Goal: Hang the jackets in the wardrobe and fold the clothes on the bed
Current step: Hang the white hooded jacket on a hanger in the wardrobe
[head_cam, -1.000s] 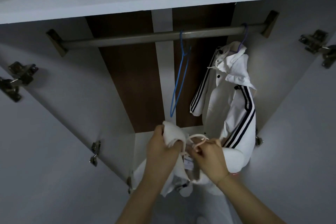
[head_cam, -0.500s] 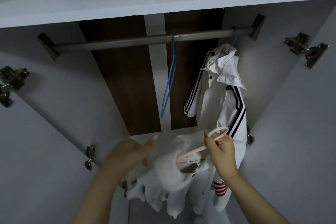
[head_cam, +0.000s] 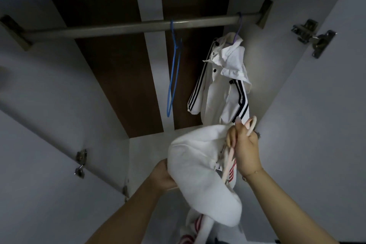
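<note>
The left hand [head_cam: 162, 174] grips the lower edge of the white jacket [head_cam: 200, 174], which bunches between both hands below the rail [head_cam: 122, 27]. The right hand [head_cam: 244, 144] clenches the pink hanger [head_cam: 250, 126] at its neck. Half-dressed, the jacket could slide off a shoulder if lifted now. Behind: a bare blue hanger [head_cam: 173, 77], a striped jacket [head_cam: 225, 83] already hung, open wardrobe doors, dim light.

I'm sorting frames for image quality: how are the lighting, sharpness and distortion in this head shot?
Head view: dim and bluish, wardrobe walls grey, brown back panel dark; wide-angle lens bows the rail and splays the side walls; the white jacket in the hands looks soft and low in detail; the hung striped jacket and blue hanger read fairly clearly.
</note>
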Action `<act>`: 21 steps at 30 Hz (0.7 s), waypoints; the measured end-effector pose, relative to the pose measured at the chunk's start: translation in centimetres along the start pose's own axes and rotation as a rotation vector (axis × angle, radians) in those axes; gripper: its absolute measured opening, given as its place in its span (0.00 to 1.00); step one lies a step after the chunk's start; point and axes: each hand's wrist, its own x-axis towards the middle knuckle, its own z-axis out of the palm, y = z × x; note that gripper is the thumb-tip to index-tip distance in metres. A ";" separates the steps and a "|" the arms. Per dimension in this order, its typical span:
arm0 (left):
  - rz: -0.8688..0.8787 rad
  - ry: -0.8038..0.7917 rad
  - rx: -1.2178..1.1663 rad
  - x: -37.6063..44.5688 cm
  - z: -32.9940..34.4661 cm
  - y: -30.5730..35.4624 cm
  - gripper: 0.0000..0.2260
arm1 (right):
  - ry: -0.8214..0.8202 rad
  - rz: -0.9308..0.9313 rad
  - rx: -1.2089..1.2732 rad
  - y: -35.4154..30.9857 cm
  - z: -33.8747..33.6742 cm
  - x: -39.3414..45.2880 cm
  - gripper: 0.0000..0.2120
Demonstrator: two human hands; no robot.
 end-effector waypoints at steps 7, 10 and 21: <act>0.157 -0.026 -0.088 -1.2 1.3 -1.1 0.17 | -0.018 0.045 0.099 0.4 -1.2 -0.4 0.26; 0.242 0.039 -0.105 -3.1 1.4 0.1 0.21 | -0.053 0.053 0.040 0.6 -1.7 -0.3 0.30; 1.340 0.887 1.487 -9.1 3.1 5.0 0.09 | -0.139 -0.067 -0.256 3.2 -1.5 -0.8 0.29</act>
